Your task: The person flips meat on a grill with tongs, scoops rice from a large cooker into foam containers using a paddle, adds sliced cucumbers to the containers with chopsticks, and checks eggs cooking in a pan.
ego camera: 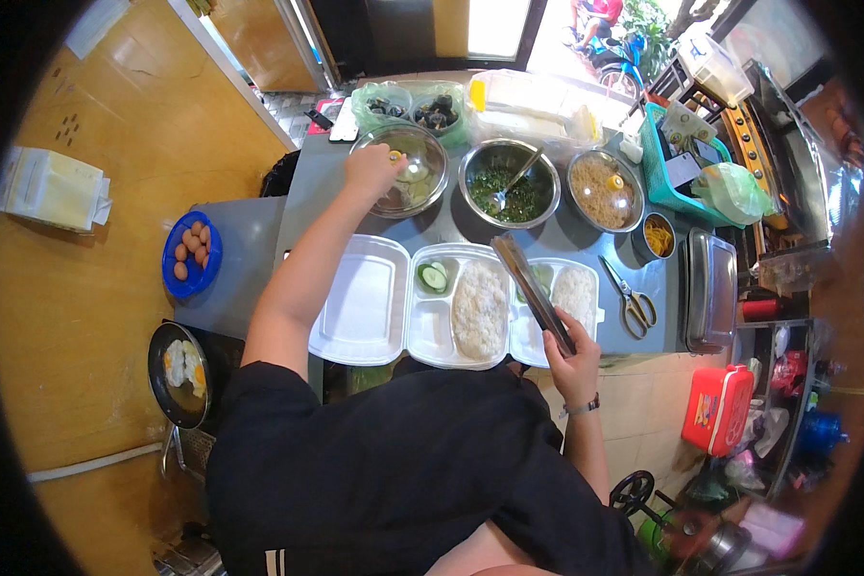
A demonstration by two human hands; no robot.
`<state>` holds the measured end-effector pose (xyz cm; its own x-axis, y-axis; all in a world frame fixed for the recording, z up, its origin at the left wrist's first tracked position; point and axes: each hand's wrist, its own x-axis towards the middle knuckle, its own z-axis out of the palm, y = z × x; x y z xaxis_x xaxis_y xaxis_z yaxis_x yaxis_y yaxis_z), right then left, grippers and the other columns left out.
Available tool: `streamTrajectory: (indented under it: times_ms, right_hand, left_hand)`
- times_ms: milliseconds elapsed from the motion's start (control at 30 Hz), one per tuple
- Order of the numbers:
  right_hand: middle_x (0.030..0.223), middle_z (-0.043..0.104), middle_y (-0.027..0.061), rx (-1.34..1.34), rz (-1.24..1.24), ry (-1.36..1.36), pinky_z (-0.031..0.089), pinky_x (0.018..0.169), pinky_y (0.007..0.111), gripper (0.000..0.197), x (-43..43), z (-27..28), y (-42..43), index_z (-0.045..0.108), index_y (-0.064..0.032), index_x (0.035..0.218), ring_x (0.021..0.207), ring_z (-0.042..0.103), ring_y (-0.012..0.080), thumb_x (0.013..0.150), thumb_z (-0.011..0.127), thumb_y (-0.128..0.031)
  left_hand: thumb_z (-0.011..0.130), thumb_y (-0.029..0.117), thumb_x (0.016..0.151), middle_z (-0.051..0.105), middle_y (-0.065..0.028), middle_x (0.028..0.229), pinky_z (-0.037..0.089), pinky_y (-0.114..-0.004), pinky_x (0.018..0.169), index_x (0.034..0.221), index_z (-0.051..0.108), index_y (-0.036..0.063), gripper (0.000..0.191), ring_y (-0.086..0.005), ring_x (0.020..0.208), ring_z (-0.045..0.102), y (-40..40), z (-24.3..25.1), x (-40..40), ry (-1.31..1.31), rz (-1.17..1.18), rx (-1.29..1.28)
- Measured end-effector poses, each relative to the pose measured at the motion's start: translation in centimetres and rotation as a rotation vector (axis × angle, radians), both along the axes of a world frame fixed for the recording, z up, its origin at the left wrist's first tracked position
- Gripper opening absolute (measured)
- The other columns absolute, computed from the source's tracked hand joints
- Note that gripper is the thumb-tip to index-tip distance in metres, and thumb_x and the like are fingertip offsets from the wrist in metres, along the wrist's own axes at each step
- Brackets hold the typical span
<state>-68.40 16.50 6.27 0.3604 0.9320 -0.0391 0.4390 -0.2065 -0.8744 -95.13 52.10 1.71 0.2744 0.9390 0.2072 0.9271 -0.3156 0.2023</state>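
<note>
My left hand point(371, 173) grips the yellow knob of a clear lid point(426, 153). The lid sits over a bowl of what look like cucumber slices; I cannot tell whether it rests fully on the rim. In my right hand point(574, 358) is a pair of metal tongs point(529, 284), slanting up and left above the foam boxes. The nearer opened foam box point(430, 317) holds white rice point(479, 309) and cucumber slices point(433, 276). Beside it, partly under the tongs, a second foam box point(533, 338) contains rice point(576, 291) and cucumber.
Behind the boxes stand a steel bowl point(468, 205) of chopped greens with a spoon and a lidded bowl of shredded food point(605, 191). Scissors point(630, 302) lie right, near stacked metal trays point(713, 288). At left are a blue egg basket point(176, 286) and a pan point(160, 407) with fried eggs.
</note>
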Motion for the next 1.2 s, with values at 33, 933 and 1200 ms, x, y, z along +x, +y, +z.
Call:
streamTrajectory:
  times_ms: [33, 933, 1200]
  right_hand:
    - [0.078, 0.061, 0.0008, -0.028, 0.007, -0.011, 0.04, 0.057, 0.017, 0.038, 0.0, 0.1, 0.1, 0.056, 0.0022, 0.119, 0.064, 0.051, 0.0025, 0.082, 0.063, -0.006]
    - [0.075, 0.056, -0.0009, -0.203, 0.796, 0.454, 0.037, 0.052, 0.018, 0.033, 5.3, -3.9, 4.3, 0.055, 0.0045, 0.117, 0.061, 0.048, 0.004, 0.089, 0.06, -0.013]
    - [0.071, 0.049, -0.0031, -0.491, 1.306, 0.755, 0.032, 0.045, 0.018, 0.033, -9.7, -5.9, -4.0, 0.048, -0.0039, 0.123, 0.053, 0.042, 0.0038, 0.091, 0.053, -0.012]
  left_hand:
    - [0.053, 0.049, 0.081, 0.065, -0.0159, 0.078, 0.048, -0.045, 0.065, 0.077, 0.064, 0.0032, 0.048, -0.0326, 0.074, 0.063, 0.4, -0.3, 0.2, 0.033, 0.022, -0.019]
    - [0.046, 0.049, 0.091, 0.062, -0.0059, 0.112, 0.043, -0.034, 0.091, 0.117, 0.059, 0.0069, 0.052, -0.02, 0.101, 0.058, -67.3, -23.5, 7.7, -1.503, 1.043, -0.702]
    - [0.048, 0.025, 0.088, 0.066, -0.0066, 0.103, 0.045, -0.035, 0.086, 0.108, 0.063, 0.0066, 0.031, -0.0216, 0.087, 0.061, -76.5, -20.3, 5.7, -1.618, 1.382, -1.239]
